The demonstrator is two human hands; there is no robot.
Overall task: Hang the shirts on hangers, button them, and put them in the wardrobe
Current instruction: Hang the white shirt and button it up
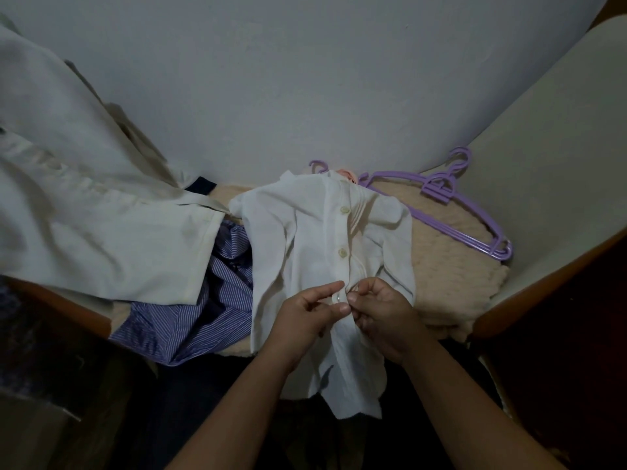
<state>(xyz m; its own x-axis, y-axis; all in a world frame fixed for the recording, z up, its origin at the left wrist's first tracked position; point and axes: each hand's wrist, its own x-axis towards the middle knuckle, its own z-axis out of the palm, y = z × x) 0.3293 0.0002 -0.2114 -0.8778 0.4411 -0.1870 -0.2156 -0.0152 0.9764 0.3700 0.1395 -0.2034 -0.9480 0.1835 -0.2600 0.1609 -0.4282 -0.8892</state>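
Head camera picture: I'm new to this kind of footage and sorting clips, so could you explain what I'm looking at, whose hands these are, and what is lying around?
There is no machine here. One wide-angle camera on a person's head looks down at their bare hands. The left hand and right hand pinch the front strip of a small white shirt, working at a button. Two buttons above look fastened. A purple hook by its collar suggests the shirt is on a hanger. It lies on a beige fuzzy blanket. To its left lie a blue striped shirt and a larger cream shirt. Spare purple hangers lie to the right.
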